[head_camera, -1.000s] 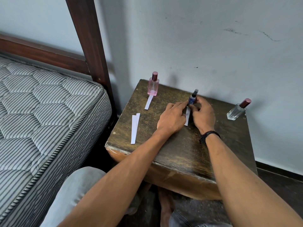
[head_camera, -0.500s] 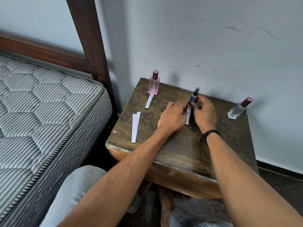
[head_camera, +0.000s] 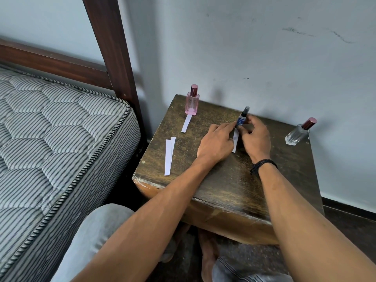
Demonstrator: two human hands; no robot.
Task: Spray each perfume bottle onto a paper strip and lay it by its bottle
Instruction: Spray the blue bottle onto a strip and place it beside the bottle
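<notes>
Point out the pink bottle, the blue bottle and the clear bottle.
pink bottle [head_camera: 191, 105], head view, on its glass body.
blue bottle [head_camera: 241, 120], head view, on its blue label.
clear bottle [head_camera: 295, 136], head view, on its glass body.

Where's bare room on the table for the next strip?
Bare wood in front of the clear glass bottle with dark red cap, out to the wooden table's right edge; a smaller patch between the pink perfume bottle and small blue bottle. Crowded where the left hand and right hand meet at the blue bottle.
</notes>
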